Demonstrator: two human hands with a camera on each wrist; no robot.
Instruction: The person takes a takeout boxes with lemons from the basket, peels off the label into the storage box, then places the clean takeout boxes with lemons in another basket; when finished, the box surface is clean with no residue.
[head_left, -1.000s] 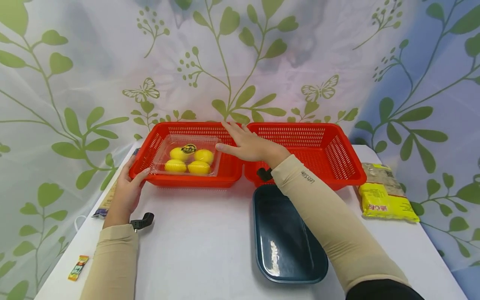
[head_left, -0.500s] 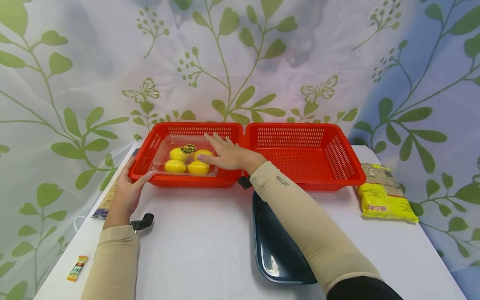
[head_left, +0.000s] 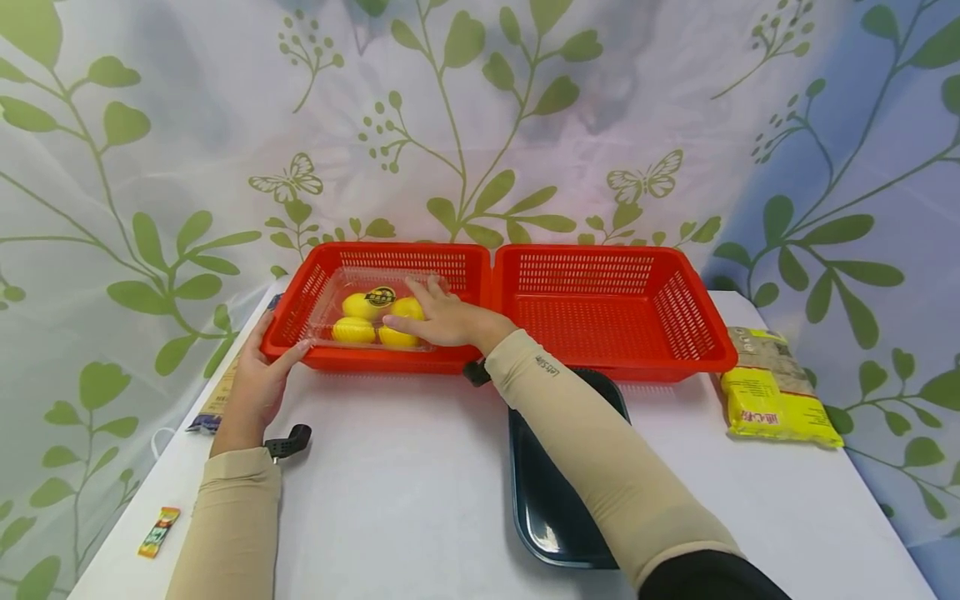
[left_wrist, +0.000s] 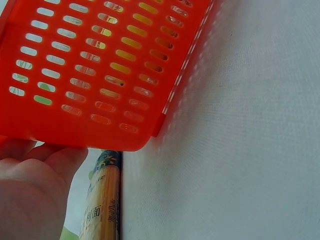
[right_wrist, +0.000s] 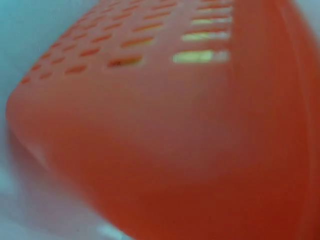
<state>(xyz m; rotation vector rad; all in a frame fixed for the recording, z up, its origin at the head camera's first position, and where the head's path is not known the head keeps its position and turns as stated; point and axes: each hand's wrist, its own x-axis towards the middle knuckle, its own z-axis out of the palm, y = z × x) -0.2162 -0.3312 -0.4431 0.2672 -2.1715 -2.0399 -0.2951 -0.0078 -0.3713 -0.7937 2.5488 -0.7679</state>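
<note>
A clear plastic box (head_left: pixel 318 308) with a black-and-gold label lies in the left red basket (head_left: pixel 397 361), several yellow, lemon-like fruits (head_left: pixel 353 330) inside it. My left hand (head_left: pixel 258 387) holds the basket's front left corner, thumb over the rim and fingers along the outer end; in the left wrist view its fingers meet the red wall (left_wrist: pixel 75 122). Over the right part of the box is my right hand (head_left: pixel 450 319), fingers extended and thumb spread. Whether it touches the lid I cannot tell. The right wrist view is blurred and shows mostly red basket wall (right_wrist: pixel 175 125).
A second red basket (head_left: pixel 607 321) stands to the right, nothing seen in it. In front, a dark blue tray (head_left: pixel 551 500) is partly hidden by my right arm. A yellow bag (head_left: pixel 780 387) lies far right, a noodle packet (left_wrist: pixel 102 200) at left, a small sachet (head_left: pixel 159 532) near the left edge.
My right hand has moved left and slightly down, from the gap between the baskets to over the right part of the clear box. The left hand stays at the basket corner.
</note>
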